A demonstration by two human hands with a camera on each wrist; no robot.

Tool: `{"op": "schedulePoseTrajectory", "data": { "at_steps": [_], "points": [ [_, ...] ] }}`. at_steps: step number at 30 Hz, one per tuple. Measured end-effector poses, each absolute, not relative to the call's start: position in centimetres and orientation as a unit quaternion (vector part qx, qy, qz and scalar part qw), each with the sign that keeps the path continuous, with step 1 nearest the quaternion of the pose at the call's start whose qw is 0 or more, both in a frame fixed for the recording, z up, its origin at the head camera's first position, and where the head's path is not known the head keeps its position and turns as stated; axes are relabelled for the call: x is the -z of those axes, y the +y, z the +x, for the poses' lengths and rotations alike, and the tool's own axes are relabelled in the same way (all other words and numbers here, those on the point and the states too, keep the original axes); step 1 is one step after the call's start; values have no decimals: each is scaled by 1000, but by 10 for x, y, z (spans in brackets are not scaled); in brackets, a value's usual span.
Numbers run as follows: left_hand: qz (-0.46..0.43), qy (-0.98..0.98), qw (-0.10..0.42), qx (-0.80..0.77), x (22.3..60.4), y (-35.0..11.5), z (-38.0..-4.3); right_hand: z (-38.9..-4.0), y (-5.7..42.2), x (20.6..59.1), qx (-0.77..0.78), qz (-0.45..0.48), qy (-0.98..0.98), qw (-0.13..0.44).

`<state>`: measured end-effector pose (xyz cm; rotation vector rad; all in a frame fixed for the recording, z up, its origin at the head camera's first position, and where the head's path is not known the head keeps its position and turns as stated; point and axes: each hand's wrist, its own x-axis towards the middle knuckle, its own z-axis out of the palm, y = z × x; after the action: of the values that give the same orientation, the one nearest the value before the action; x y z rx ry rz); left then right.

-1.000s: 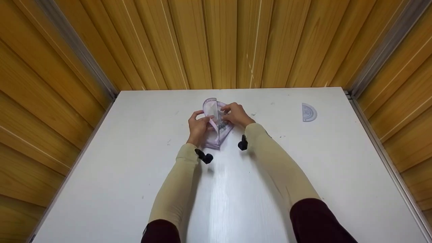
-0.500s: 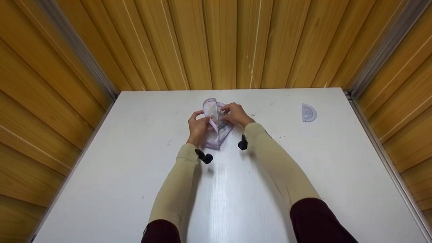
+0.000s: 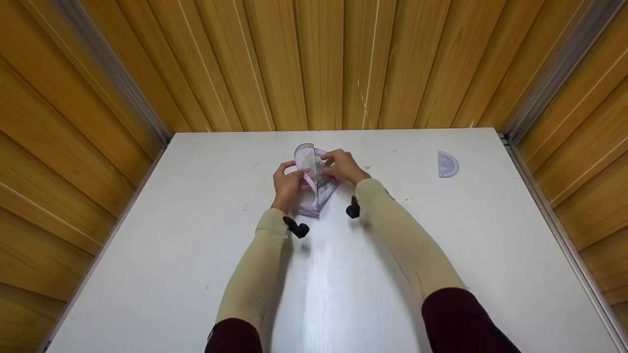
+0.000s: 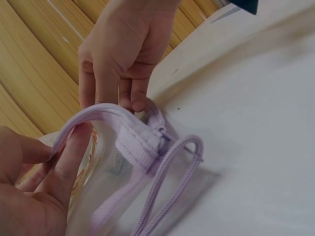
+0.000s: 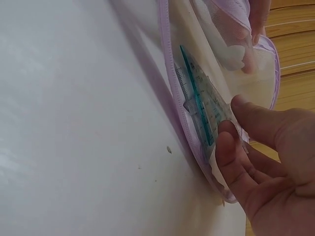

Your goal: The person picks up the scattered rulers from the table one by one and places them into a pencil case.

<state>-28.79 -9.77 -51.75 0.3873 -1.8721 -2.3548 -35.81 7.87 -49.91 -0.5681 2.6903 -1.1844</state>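
A lilac mesh zipper pouch [image 3: 308, 208] lies on the white table, its mouth spread apart between the two hands. My left hand [image 3: 286, 186] pinches the zipper edge on one side and lifts it, as the left wrist view also shows. A looped zipper cord [image 4: 170, 184] hangs beside that edge. Inside the pouch, clear rulers show in the right wrist view, among them a set square [image 5: 199, 101] with a teal edge. My right hand [image 5: 280, 162] reaches into the mouth, thumb and fingers pinching the set square near its corner.
A clear half-round protractor [image 3: 448, 164] lies by itself at the table's right. The white table [image 3: 171, 235] ends at a wood-panelled wall [image 3: 324, 63] behind and at the sides. A black camera mount [image 3: 297, 227] sticks out from the left wrist, with another on the right.
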Motion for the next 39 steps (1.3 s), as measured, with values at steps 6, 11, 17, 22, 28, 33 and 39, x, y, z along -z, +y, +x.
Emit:
{"op": "schedulePoseTrajectory", "data": {
  "at_steps": [6,11,17,22,28,33,39],
  "points": [
    [132,-627,58,766,517,-98,-289,-357,83,493,394,-183,897,85],
    [131,-628,58,765,518,-97,-290,-357,85,490,398,-182,895,87],
    [130,-625,54,768,518,-97,-290,-357,87,492,404,-185,892,85],
    [130,-623,57,769,519,-97,-290,-356,89,495,420,-186,884,86],
    [138,-634,58,759,520,-97,-292,-355,92,496,443,-183,873,89],
    [137,-635,54,758,519,-98,-290,-355,96,496,452,-182,869,90],
    [143,-632,53,760,518,-99,-290,-352,100,493,454,-192,866,83]
  ]
}}
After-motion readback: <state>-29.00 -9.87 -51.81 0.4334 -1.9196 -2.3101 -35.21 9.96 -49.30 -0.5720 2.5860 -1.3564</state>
